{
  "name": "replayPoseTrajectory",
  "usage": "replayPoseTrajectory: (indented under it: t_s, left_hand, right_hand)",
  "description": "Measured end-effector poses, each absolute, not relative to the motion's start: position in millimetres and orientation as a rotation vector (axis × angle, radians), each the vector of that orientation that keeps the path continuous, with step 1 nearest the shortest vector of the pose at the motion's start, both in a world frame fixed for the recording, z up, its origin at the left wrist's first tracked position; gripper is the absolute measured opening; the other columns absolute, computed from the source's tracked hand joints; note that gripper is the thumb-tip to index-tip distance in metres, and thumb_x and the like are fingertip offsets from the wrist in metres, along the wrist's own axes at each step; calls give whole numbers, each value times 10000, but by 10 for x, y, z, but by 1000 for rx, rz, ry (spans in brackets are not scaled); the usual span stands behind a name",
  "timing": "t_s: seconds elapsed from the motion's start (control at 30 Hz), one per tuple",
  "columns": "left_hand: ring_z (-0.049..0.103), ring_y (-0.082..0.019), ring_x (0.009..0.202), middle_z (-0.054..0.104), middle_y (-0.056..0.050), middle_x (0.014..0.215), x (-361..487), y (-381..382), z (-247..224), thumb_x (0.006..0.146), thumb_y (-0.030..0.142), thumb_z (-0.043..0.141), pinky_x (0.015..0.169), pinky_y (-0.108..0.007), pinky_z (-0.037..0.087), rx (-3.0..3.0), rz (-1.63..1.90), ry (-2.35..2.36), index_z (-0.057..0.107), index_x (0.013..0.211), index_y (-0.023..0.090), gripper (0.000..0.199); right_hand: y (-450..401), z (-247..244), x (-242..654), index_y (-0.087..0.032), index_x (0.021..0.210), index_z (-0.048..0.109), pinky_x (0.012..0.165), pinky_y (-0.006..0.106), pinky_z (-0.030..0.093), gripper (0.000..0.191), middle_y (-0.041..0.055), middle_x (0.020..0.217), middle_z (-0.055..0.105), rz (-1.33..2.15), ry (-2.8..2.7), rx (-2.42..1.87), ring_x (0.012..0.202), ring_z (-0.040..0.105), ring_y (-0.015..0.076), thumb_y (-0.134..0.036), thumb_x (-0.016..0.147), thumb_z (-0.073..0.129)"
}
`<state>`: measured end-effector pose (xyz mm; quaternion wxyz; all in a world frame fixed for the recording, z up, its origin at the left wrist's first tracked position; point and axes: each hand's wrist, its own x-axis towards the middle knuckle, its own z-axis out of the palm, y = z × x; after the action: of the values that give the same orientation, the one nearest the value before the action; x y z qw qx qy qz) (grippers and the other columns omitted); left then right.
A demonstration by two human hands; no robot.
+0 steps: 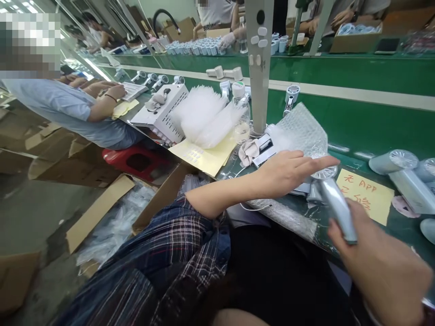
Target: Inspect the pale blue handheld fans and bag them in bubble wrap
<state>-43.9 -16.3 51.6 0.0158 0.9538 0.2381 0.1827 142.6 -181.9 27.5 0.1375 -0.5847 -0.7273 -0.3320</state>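
My right hand (pixel 377 253) is wrapped round the handle of a pale blue hair dryer (pixel 336 203); its kind is judged from the round head and long handle. The dryer's head points away from me. My left hand (pixel 288 174) reaches across, one finger stretched over that head and the others curled. A clear bubble-wrap bag (pixel 304 129) rises just beyond the left hand, apparently held in its curled fingers, though the grip itself is partly hidden. Under the dryer's head lies a yellow note (pixel 369 194) with red handwriting.
More dryers (pixel 394 161) lie at the right. A green conveyor belt (pixel 346 81) carries others past a metal post (pixel 258 68). Left of me are a plastic bottle (pixel 242 117), stacked white foam bags (pixel 204 115), a white box (pixel 166 111) and a seated co-worker (pixel 64 104).
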Motion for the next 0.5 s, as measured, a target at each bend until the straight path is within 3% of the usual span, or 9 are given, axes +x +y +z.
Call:
replayPoseTrajectory:
  t_s: [0.1, 0.2, 0.3, 0.37, 0.5]
  left_hand:
    - [591, -191, 991, 716, -14, 990, -453, -194, 563, 1086, -10, 344, 865, -347, 426, 3011, 569, 728, 447, 1656, 194, 614]
    - [582, -179, 981, 711, 5, 953, -470, -231, 616, 1143, 66, 335, 820, -363, 367, 3092, 581, 655, 473, 1639, 213, 535]
    - [569, -172, 956, 705, 21, 923, -462, -259, 680, 1170, 98, 309, 810, -383, 321, 3201, 669, 577, 473, 1636, 241, 514]
    - [555, -169, 937, 705, 23, 929, -438, -285, 736, 1161, 80, 329, 812, -386, 310, 3235, 740, 589, 476, 1627, 220, 509]
    - [552, -159, 897, 682, 29, 907, -392, -375, 830, 1153, 101, 392, 795, -393, 298, 3367, 774, 337, 565, 1550, 230, 451]
  right_hand:
    - [-1799, 265, 1414, -67, 1251, 745, 520, 317, 316, 373, -22, 548, 521, -857, -2179, -1539, 465, 491, 172, -360, 1124, 553]
    - [-1772, 270, 1415, -99, 1299, 727, 505, 328, 289, 357, 4, 625, 636, -812, -2053, -1646, 467, 520, 176, -364, 1109, 582]
    - [-1768, 279, 1389, -92, 1263, 714, 532, 300, 383, 392, 44, 743, 738, -528, -1993, -1651, 509, 600, 169, -396, 1134, 503]
    - [-1779, 280, 1369, -97, 1222, 728, 562, 289, 413, 384, 34, 710, 727, -441, -2025, -1573, 517, 624, 164, -383, 1135, 486]
    - [-1823, 291, 1445, -113, 1218, 786, 545, 316, 356, 420, 17, 583, 627, -482, -1850, -1748, 481, 573, 184, -448, 1083, 570]
